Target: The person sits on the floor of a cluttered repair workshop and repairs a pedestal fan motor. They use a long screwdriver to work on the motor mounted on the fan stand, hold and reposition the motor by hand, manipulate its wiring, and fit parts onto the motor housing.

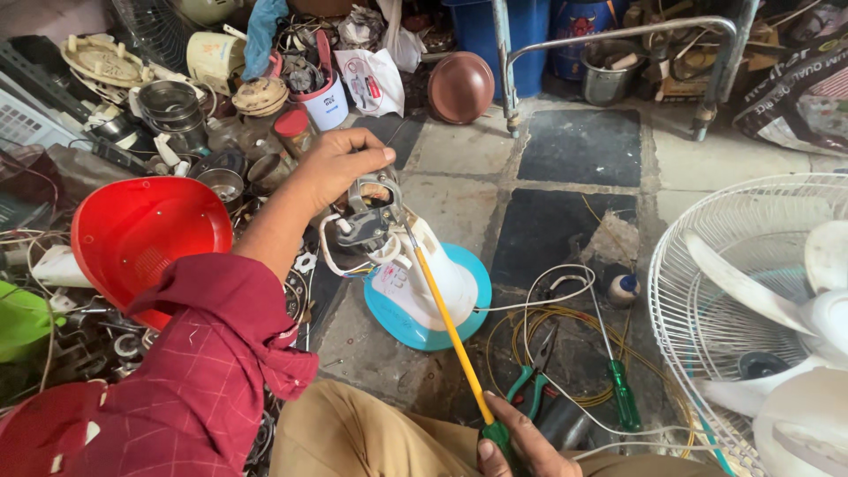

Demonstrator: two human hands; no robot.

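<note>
Screwdriver (450, 327) — right hand (521, 442) gripping; left hand (340, 163) clasps motor (367, 216).

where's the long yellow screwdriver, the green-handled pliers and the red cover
long yellow screwdriver (450, 327), head view, middle of its yellow shaft
green-handled pliers (533, 382), head view, on the left green handle
red cover (141, 225), head view, inside of the red dome

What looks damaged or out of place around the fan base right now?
The fan base has its top opened, with loose wires hanging from the exposed part under the left hand. The right hand holds a long yellow screwdriver into it. Tools lie scattered on the floor.
</note>
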